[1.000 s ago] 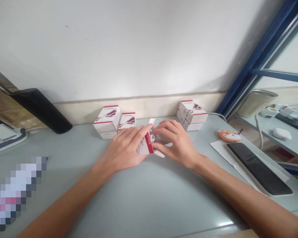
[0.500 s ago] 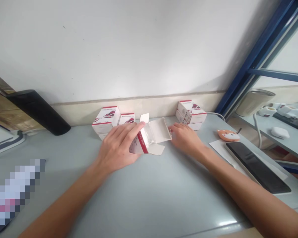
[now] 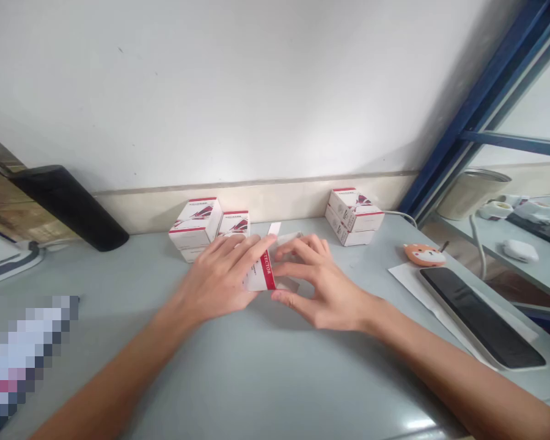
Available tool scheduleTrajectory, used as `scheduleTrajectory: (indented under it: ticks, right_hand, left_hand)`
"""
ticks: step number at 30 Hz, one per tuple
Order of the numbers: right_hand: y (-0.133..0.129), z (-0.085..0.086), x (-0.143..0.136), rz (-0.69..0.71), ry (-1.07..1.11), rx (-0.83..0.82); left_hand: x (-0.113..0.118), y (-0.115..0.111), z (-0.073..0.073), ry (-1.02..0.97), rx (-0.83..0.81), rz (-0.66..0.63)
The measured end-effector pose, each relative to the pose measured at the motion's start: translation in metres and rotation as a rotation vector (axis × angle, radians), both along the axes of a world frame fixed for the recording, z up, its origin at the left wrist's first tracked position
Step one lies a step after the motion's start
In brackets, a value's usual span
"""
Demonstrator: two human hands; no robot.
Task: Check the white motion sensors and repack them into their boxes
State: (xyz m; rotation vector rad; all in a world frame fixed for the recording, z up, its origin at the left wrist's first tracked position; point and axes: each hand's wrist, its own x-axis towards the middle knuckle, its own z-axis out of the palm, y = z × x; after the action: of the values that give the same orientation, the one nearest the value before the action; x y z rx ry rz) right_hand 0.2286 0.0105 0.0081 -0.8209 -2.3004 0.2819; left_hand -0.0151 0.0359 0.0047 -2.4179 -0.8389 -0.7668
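A small white carton with a red band (image 3: 262,273) lies on the grey table (image 3: 266,366), near the middle. My left hand (image 3: 220,278) holds its body from the left, fingers laid over the top. My right hand (image 3: 318,284) is at the carton's open right end, with fingertips on the flaps and the thumb under them. What is inside the carton is hidden by my fingers.
Matching red and white boxes stand against the wall: a pile at the left (image 3: 197,225) with another beside it (image 3: 235,223), and a stack at the right (image 3: 354,215). A dark phone (image 3: 481,318) lies on paper at the right, by an orange figurine (image 3: 422,253). A black object (image 3: 71,205) leans at the left.
Half a second ago the carton's end stood wide open with my right hand off to its right. That hand has come back to the open end and the flaps are folded inward.
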Motion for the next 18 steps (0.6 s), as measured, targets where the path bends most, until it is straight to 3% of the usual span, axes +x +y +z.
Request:
scheduleTrajectory:
  ticks: [14,16,18]
  right_hand:
    - [0.008,-0.008,-0.002,0.031,0.23,-0.09]
    - [0.015,-0.004,0.005,-0.036,0.31,-0.043]
    - [0.025,-0.002,0.015,-0.206,0.39,0.039]
  left_hand:
    - [-0.007,0.002,0.001,-0.011,-0.161,0.089]
    - [-0.011,0.003,0.002,-0.031,-0.185,0.134]
    - [-0.013,0.004,0.003,-0.052,-0.218,0.184]
